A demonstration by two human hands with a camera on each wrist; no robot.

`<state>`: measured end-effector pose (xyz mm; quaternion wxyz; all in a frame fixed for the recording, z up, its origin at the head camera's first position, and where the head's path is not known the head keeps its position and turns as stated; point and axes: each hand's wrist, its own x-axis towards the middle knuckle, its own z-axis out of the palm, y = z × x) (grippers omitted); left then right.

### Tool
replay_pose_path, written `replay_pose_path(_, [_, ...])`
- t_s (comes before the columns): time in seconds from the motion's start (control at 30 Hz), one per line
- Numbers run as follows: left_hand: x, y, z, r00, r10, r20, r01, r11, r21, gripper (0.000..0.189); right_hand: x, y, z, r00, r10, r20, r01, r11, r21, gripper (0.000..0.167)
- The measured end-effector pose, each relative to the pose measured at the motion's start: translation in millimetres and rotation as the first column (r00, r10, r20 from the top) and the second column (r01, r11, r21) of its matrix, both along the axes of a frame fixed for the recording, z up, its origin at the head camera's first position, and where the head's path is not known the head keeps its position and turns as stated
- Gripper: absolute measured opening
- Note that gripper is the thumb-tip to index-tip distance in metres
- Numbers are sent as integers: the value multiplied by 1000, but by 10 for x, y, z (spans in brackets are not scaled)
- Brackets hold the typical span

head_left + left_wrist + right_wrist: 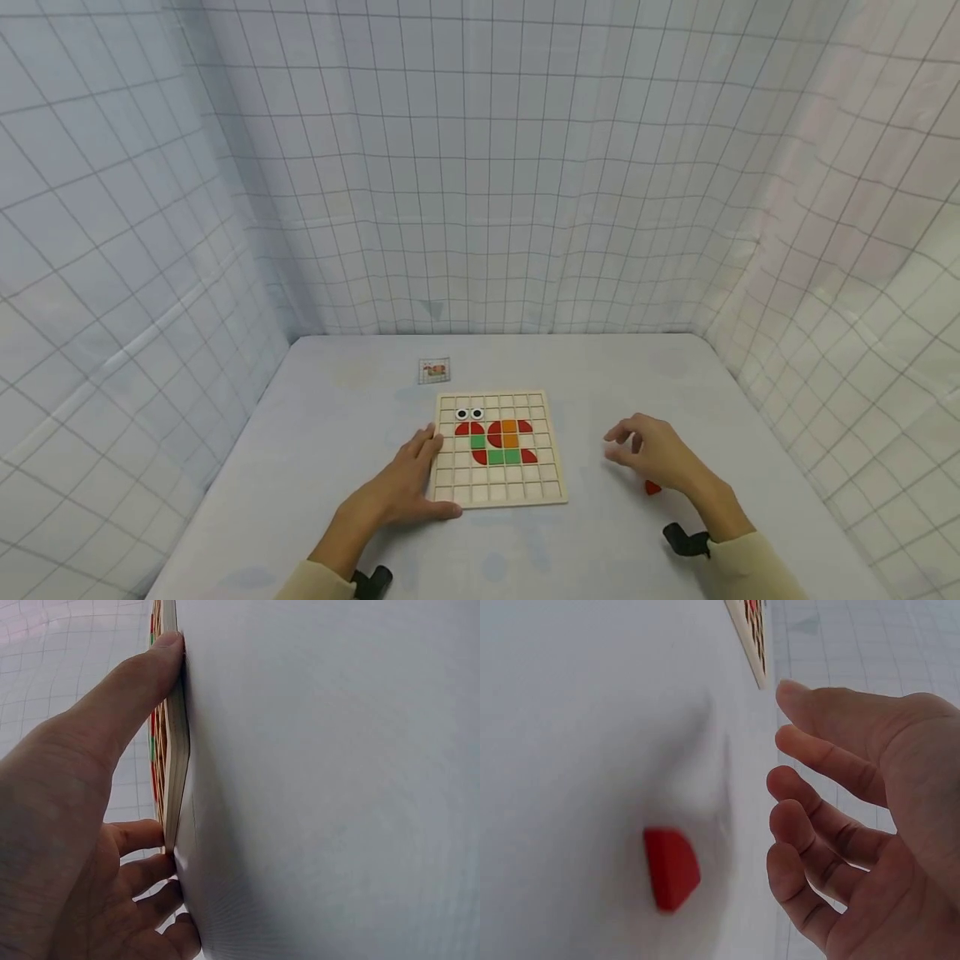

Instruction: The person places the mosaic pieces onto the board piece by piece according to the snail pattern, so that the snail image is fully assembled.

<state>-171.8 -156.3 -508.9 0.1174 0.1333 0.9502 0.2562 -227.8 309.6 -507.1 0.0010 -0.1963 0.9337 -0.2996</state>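
Note:
A square pale wooden grid board (498,496) lies on the table in the head view. On it sit red and orange tiles, green tiles (503,457) and two round eye tiles (469,413). My left hand (412,479) spans the board's near left corner, its thumb (150,667) along the near edge and its fingers touching the left side. To the right of the board, my right hand (656,454) hovers over the table with loosely bent fingers and nothing between them. A small red wedge-like piece (672,870) lies on the table below it, partly hidden by the hand in the head view.
A small picture card (434,371) showing a similar coloured pattern lies behind the board. White gridded curtains (487,167) enclose the white table (360,392) at the back and both sides.

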Motion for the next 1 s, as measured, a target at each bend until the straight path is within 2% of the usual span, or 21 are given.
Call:
replay_pose_path(0.17, [16, -32, 20, 1000, -1, 5, 1, 1000, -7, 131, 223, 331, -49, 998, -2, 67, 3, 1000, -24, 32])
replay_pose_path(0.3, [23, -53, 19, 1000, -6, 5, 6, 1000, -6, 132, 321, 454, -85, 995, 27, 96, -24, 999, -38, 36])
replay_pose_path(0.63, [25, -16, 14, 1000, -9, 14, 9, 1000, 8, 132, 295, 438, -138, 988, 87, 124, -78, 994, -77, 22])
replay_pose_path(1.0, [-8, -10, 10, 1000, -18, 9, 18, 1000, -8, 131, 280, 358, -100, 990, 117, 79, -111, 991, -73, 18])
